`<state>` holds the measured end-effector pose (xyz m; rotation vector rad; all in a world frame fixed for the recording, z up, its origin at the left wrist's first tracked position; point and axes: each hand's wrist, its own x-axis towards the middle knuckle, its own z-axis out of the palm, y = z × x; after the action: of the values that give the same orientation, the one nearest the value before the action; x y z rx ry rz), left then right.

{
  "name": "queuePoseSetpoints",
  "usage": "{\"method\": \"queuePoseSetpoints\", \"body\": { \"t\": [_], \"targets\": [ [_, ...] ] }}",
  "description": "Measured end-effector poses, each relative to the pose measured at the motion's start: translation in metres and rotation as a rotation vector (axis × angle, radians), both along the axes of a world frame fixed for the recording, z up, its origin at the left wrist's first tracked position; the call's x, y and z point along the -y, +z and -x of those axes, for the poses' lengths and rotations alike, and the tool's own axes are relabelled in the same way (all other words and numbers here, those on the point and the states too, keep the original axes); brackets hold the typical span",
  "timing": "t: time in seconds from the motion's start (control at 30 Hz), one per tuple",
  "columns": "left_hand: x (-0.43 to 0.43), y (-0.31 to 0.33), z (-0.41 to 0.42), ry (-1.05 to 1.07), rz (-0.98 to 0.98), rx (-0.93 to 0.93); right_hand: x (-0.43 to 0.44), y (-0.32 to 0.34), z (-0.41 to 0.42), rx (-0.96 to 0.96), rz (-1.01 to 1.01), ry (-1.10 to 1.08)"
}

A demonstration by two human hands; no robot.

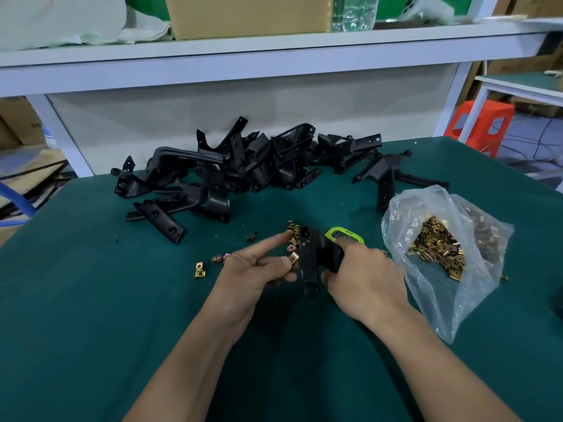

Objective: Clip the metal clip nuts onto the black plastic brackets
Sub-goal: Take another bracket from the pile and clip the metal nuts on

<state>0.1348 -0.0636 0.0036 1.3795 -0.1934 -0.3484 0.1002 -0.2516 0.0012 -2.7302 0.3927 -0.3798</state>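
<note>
**Clip nut at the bracket's edge**

My right hand [365, 278] grasps a black plastic bracket [308, 263] by its thick right side, fingers wrapped round it. I hold it just above the dark green table mat [91, 300], right in front of me, with its narrow arm pointing down toward me. My left hand [253, 269] pinches a small gold-coloured metal clip nut [294, 256] between the thumb and curled fingers, while my index finger sticks out straight. The nut touches the bracket's left edge; whether it is seated on that edge I cannot tell.

Just behind the bracket lies a small cluster of loose clip nuts [292, 228]. More scattered clip nuts [200, 269] lie on the mat to the left of my left hand. A lime-green digital counter [345, 233] lies on the mat just beyond my right hand, partly hidden by the bracket and my fingers.

To the right sits an open clear plastic bag [457, 300] holding a heap of brass-coloured clip nuts [438, 248]. Farther back, a tangled pile of black plastic brackets [243, 172] stretches across the mat. Above it runs a white shelf [213, 56] with a brown cardboard box [246, 13] and a clear water bottle [353, 10]. An orange plastic stool [481, 123] stands beyond the table's far right corner.
</note>
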Motion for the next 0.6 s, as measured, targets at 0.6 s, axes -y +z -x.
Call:
{"method": "queuePoseSetpoints", "body": {
  "t": [0.6],
  "targets": [
    [-0.0023,0.0040,0.0026,0.037,0.066,-0.120,0.0000,-0.0023,-0.0022,-0.039,0.066,0.026]
  ]
}}
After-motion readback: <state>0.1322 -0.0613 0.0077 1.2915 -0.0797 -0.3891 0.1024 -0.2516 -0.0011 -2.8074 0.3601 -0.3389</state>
